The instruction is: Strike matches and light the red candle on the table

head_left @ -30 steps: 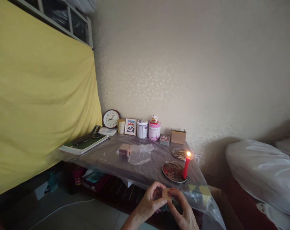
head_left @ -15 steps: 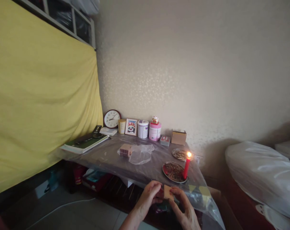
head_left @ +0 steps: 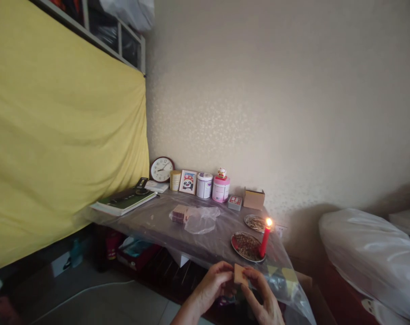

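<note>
My right hand (head_left: 262, 295) pinches a small tan matchbox (head_left: 239, 274) between thumb and fingers, just in front of the table's near edge. My left hand (head_left: 216, 283) closes in on the box's left side with bent fingers; their tips are partly hidden. Beyond the hands stands a lit red candle (head_left: 265, 241), upright at the right rim of a round metal plate (head_left: 237, 235) with dark burnt bits in it. A second plate (head_left: 250, 217) with thin sticks lies behind. Several similar small boxes (head_left: 179, 214) sit in torn clear plastic wrap (head_left: 201, 221) on the table.
Along the wall stand a clock (head_left: 162, 169), a framed panda picture (head_left: 188, 182), a white tin (head_left: 204, 186), a pink tin (head_left: 221, 188) and an open cardboard box (head_left: 253, 199). A green book (head_left: 123, 201) lies at left. Clear plastic covers the table (head_left: 151, 225).
The view has shifted slightly, and things sit a little lower and to the right. The matchbox has turned slightly in my hands, its face more tilted.
</note>
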`<move>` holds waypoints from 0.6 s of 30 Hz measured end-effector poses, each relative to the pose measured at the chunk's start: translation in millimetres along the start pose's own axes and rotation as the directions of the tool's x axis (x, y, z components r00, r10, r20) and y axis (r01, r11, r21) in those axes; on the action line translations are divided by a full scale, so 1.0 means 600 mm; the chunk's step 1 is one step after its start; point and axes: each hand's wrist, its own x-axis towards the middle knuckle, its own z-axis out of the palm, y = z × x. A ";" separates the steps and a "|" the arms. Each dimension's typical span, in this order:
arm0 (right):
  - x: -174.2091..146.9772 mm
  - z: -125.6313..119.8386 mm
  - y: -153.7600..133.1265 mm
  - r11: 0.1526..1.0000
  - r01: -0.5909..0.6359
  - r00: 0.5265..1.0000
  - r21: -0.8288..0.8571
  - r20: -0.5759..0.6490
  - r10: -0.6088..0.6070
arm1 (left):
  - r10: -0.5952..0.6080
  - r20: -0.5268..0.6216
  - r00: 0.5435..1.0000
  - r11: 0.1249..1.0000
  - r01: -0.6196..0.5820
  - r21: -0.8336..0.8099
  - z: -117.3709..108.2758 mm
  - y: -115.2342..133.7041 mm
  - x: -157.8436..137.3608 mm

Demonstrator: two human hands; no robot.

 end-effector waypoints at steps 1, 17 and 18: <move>0.000 0.001 0.002 1.000 0.004 1.000 0.001 0.000 -0.004 | -0.005 0.004 1.000 1.000 0.005 -0.014 0.000 -0.001 0.001; -0.002 0.011 0.021 0.999 0.027 0.998 -0.026 0.057 -0.026 | -0.023 0.153 0.988 0.950 0.070 -0.305 0.007 0.001 -0.005; -0.003 0.011 0.020 0.999 0.028 0.997 -0.026 0.069 -0.026 | -0.014 0.159 0.987 0.945 0.065 -0.320 0.008 0.001 -0.006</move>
